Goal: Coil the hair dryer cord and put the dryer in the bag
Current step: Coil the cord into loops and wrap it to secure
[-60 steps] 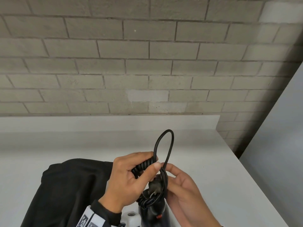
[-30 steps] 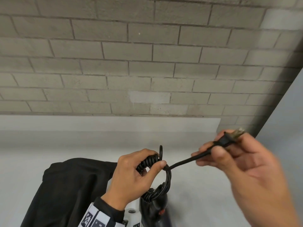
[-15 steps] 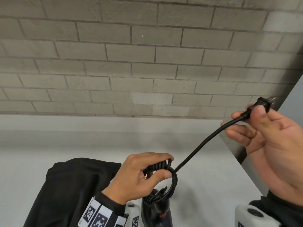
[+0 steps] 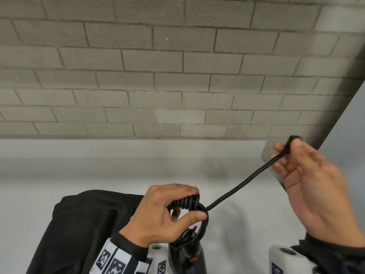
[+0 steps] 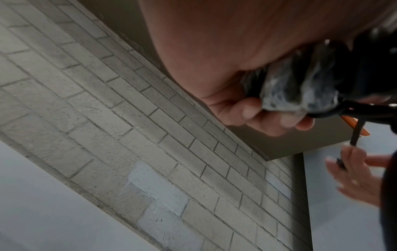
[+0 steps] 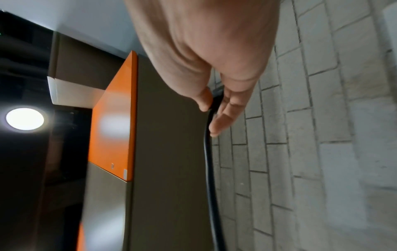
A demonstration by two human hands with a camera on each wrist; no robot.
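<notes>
Black cord is mostly gathered; your left hand curls round the coiled loops above the dryer, while your right hand pinches the plug end, drawing the tail taut; you have yet to secure it, and the dryer is not in the bag beside it.

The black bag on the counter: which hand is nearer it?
Left. The left hand, gripping the coiled cord, is right beside the black bag; the right hand is raised far off, pinching the plug end.
</notes>
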